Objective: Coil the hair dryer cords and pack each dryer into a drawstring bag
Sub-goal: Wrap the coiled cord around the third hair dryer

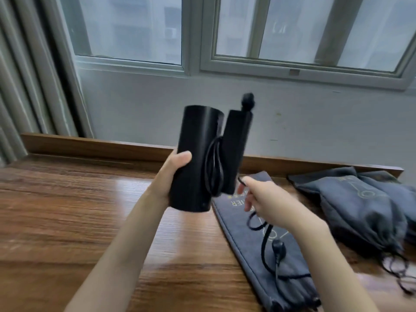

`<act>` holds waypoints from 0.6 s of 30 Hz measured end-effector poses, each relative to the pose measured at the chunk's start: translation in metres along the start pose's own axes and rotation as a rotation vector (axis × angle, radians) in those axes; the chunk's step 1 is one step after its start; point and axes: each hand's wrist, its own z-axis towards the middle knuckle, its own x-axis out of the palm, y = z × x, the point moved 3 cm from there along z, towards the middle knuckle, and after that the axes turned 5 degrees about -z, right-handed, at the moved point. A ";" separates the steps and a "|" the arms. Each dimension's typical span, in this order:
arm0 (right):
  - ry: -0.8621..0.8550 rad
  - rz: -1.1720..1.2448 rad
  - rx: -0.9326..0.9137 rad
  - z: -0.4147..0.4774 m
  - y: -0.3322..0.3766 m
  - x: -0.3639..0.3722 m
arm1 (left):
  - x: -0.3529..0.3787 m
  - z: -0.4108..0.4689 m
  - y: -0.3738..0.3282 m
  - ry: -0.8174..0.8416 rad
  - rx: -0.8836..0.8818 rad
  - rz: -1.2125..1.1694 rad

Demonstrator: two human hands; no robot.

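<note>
My left hand point(173, 174) grips the barrel of a black hair dryer point(198, 154), held upright above the wooden table with its folded handle alongside. Loops of black cord point(213, 167) lie wrapped between barrel and handle. My right hand point(261, 197) pinches the cord just right of the dryer's lower end. From that hand the rest of the cord trails down to the plug point(279, 246), which lies on a flat grey drawstring bag point(252, 251) on the table.
Filled grey drawstring bags point(360, 199) lie at the right of the table point(67, 210), their strings spilling toward the front. A raised wooden ledge runs along the back below a window. Curtains hang at the left.
</note>
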 end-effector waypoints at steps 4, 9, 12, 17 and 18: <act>0.057 0.057 -0.098 -0.002 0.023 0.004 | -0.004 0.007 -0.004 -0.292 0.108 0.174; 0.086 -0.037 -0.098 -0.017 0.033 -0.006 | 0.006 0.008 0.001 -0.401 0.371 0.632; -0.048 -0.079 -0.081 -0.019 0.026 -0.017 | 0.004 0.007 0.001 -0.331 0.410 0.886; -0.195 -0.016 0.089 -0.015 -0.004 -0.030 | 0.014 0.006 -0.011 -0.130 0.426 1.217; -0.251 0.000 0.073 -0.015 -0.007 -0.032 | 0.015 0.006 -0.012 -0.094 0.404 1.273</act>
